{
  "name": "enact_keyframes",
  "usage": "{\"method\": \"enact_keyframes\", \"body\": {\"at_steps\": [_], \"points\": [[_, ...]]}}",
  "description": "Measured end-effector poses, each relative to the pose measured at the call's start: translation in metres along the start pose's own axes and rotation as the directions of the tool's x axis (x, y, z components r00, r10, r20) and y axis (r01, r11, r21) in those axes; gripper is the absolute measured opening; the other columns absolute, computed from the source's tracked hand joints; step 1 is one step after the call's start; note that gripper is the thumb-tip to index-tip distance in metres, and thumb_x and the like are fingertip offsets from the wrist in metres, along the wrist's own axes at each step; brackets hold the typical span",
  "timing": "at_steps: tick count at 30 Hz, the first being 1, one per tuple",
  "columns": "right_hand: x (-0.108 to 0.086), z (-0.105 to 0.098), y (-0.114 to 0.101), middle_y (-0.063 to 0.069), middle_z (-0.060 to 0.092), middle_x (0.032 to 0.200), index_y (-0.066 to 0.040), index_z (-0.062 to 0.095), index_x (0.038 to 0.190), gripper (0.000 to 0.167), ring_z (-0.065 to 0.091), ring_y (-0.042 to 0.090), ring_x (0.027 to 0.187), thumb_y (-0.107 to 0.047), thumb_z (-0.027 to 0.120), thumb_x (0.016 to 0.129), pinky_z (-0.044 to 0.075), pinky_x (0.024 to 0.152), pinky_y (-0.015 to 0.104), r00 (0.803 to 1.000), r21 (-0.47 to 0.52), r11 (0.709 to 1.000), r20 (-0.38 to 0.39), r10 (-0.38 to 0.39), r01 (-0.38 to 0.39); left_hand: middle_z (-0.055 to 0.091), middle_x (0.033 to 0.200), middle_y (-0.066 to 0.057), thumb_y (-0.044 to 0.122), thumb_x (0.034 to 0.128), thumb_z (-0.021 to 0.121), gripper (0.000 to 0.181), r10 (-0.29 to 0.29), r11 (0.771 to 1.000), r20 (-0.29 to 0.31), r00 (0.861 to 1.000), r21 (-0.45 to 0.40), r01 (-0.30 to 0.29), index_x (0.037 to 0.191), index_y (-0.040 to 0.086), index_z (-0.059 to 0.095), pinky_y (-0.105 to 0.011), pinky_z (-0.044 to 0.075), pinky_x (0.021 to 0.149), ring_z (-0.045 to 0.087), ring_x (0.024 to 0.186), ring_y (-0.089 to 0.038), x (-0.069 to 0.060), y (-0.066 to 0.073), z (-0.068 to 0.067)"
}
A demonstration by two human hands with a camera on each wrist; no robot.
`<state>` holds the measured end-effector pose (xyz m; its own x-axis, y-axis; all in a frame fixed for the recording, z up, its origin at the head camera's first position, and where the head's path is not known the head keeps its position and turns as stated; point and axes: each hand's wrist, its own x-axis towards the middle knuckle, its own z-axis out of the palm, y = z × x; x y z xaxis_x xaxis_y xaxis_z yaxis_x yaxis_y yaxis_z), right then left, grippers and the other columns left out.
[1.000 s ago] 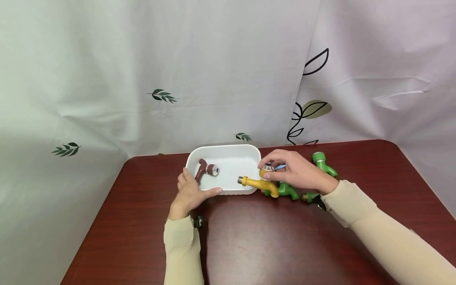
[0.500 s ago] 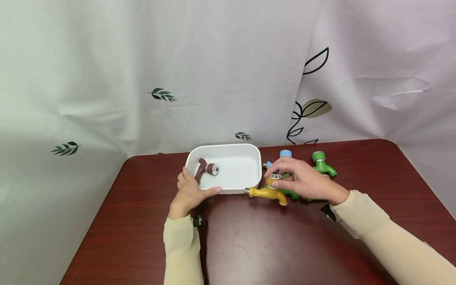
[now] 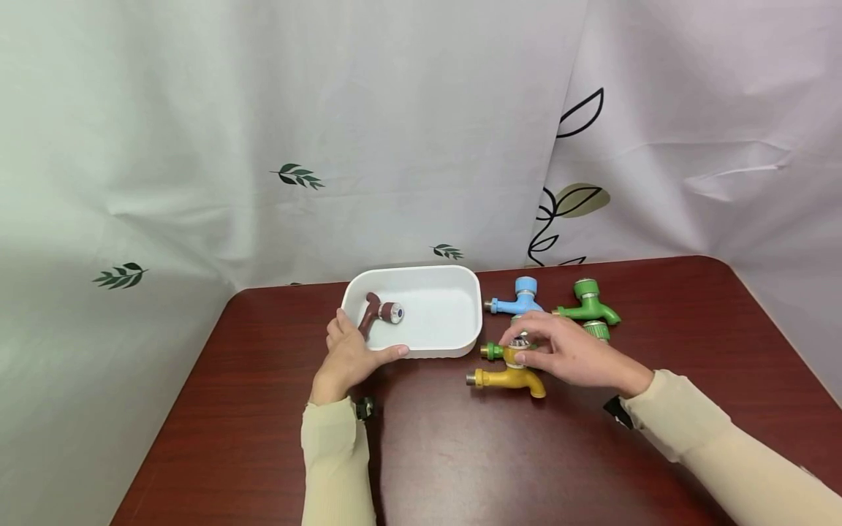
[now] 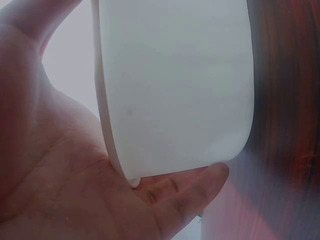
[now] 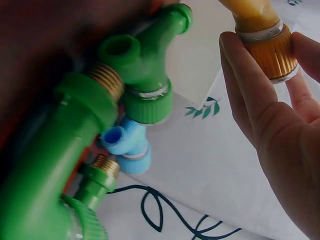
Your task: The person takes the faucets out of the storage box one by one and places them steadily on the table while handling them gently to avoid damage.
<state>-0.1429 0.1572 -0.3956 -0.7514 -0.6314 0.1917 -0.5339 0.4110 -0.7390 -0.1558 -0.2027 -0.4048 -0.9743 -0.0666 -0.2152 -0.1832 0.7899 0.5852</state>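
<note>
My right hand (image 3: 566,351) pinches the ribbed knob of a yellow tap (image 3: 509,378) between thumb and fingers. The tap's threaded end points left, and it is held right of and in front of the white plastic tub (image 3: 434,352). In the right wrist view the yellow knob (image 5: 272,55) sits between the fingertips. My left hand (image 3: 349,361) holds the tub by its left front corner, thumb along the front rim and fingers round the left wall. Inside the tub, at its left, lies a dark red tap (image 3: 371,314) with a silver-capped knob.
Right of the tub, a light blue tap (image 3: 520,305) and a green tap (image 3: 587,308) lie at the back. Another green tap (image 3: 490,351) is partly covered by the yellow one. A further green knob (image 3: 596,331) shows behind my right hand. A patterned curtain (image 3: 395,146) hangs behind the table.
My right hand has carried the yellow tap rightward and nearer to me, from the tub's front right corner. The blue tap has come into view. My left hand and the tub stay put.
</note>
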Motion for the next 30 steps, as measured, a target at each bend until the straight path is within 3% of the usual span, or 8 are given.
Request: {"method": "enact_keyframes", "body": {"at_steps": [10,22,30], "points": [[-0.010,0.007,0.003,-0.006,0.062,0.112,-0.023,0.069,0.112,0.016,0.056,0.010,0.089,-0.016,0.068,0.097,0.050,0.075,0.029,0.999,-0.010,0.999,0.042,0.032,-0.031,0.004,0.155,-0.034,0.056,0.0696,0.087,0.146,0.003,1.000,-0.004,1.000,0.000,-0.003,0.153,-0.010,-0.012,-0.060,0.031,0.111,0.016,0.140,-0.051,-0.001,0.000,0.001],[-0.012,0.011,0.006,-0.003,0.064,0.112,-0.016,0.070,0.111,0.016,0.057,0.008,0.087,-0.013,0.069,0.096,0.050,0.074,0.029,0.997,-0.018,0.999,0.056,0.044,-0.043,0.003,0.155,-0.035,0.055,0.0715,0.086,0.144,0.003,1.000,0.002,1.000,0.005,-0.003,0.153,-0.011,-0.013,-0.060,0.029,0.112,0.014,0.141,-0.051,-0.001,0.000,0.000],[-0.013,0.016,0.009,-0.009,0.063,0.110,-0.018,0.070,0.111,0.017,0.055,0.009,0.091,-0.011,0.069,0.095,0.049,0.079,0.033,0.996,-0.065,0.996,0.061,0.058,-0.054,0.002,0.155,-0.035,0.054,0.0718,0.087,0.144,0.000,1.000,0.007,1.000,-0.002,0.000,0.152,-0.011,-0.013,-0.060,0.029,0.112,0.014,0.141,-0.051,-0.001,0.001,-0.001]]}}
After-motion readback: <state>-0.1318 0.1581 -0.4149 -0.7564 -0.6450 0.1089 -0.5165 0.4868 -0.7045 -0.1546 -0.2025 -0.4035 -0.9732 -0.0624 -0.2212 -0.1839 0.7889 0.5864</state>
